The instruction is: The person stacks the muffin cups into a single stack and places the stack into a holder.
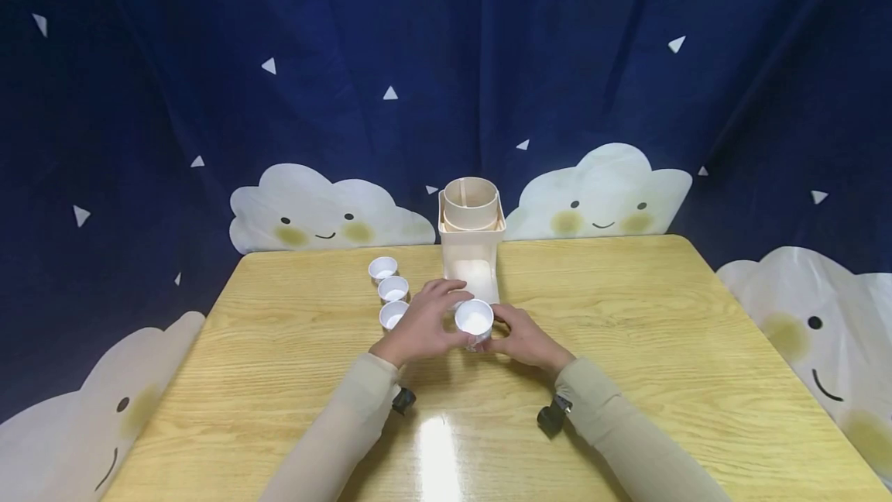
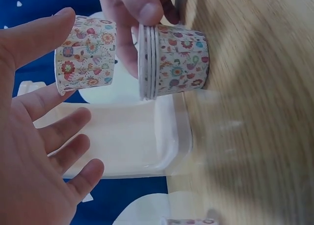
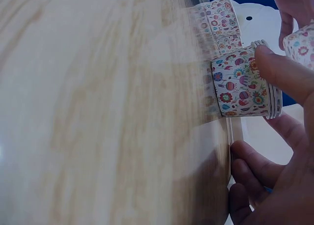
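Between thumb and forefinger, my left hand (image 1: 427, 324) pinches a single paper cup (image 2: 87, 53) printed with colourful flowers; its other fingers are spread. That cup is raised a little over a short stack of nested paper cups (image 2: 179, 60) of the same print. My right hand (image 1: 524, 339) grips this stack near its rims, with thumb on one side and fingers on the other. In the right wrist view the stack (image 3: 240, 85) stands upright on the table. From the head view the raised cup (image 1: 474, 318) mostly hides the stack.
Three white-lined paper cups (image 1: 393, 289) stand in a row on the wooden table (image 1: 279, 362), left of my left hand. Directly behind the hands is a cream plastic holder (image 1: 471, 242) with a round tube on top and an open front. A dark blue curtain hangs behind.
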Available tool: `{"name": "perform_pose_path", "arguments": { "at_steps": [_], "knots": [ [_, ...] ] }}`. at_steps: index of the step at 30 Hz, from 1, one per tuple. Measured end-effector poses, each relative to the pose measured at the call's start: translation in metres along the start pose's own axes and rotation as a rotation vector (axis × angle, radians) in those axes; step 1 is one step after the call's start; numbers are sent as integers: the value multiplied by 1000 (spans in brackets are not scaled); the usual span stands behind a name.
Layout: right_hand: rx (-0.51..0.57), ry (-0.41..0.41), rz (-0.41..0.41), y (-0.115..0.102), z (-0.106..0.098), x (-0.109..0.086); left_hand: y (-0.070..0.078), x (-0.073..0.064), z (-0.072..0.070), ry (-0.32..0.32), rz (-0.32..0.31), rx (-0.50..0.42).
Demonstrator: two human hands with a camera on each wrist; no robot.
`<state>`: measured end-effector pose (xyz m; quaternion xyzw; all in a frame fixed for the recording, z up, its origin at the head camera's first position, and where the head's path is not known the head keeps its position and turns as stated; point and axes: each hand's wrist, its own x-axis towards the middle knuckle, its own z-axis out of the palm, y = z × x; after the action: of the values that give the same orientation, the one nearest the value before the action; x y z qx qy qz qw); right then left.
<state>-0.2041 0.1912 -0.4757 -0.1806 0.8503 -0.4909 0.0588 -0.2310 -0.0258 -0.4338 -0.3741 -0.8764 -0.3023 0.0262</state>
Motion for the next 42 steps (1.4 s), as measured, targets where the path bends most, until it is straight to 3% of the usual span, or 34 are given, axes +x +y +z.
{"name": "perform_pose_path", "arguments": {
  "at_steps": [4,22,34,42],
  "knots": [
    [10,-3,1,10,2,3,-3,0,2,1,-12,-2],
    [7,-32,28,16,0,2,-11,0,13,-38,-51,-17],
    [5,-14,31,17,2,3,-13,0,16,-40,-37,-29],
    [18,-22,47,-9,-2,-3,-13,0,17,-53,-59,-30]
  ]
}}
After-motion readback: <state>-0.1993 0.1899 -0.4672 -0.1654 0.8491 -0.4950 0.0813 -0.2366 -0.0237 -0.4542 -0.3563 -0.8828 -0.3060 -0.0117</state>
